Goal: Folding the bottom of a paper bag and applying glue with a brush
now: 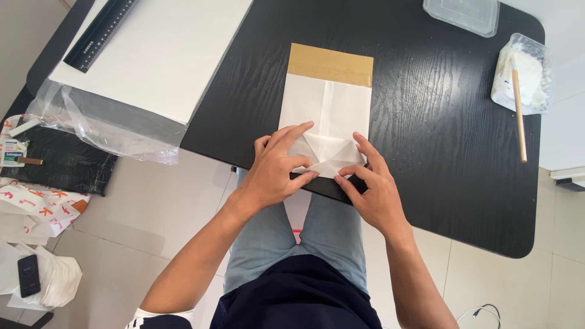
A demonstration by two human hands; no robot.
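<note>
A white folded paper bag (332, 109) with a brown strip at its far end lies flat on the black table (426, 109), near the front edge. My left hand (277, 167) presses down on the folded flaps at the bag's near end, fingers spread flat. My right hand (372, 192) pinches and presses the right side of the same fold with thumb and forefinger. Triangular creases show between the two hands.
A stack of large white sheets (158, 55) in clear plastic with a black ruler (100, 33) lies at the left. A clear lid (463, 13) and a glue tub with a wooden stick (521, 76) sit at the right. Papers and a phone (28, 275) lie on the floor.
</note>
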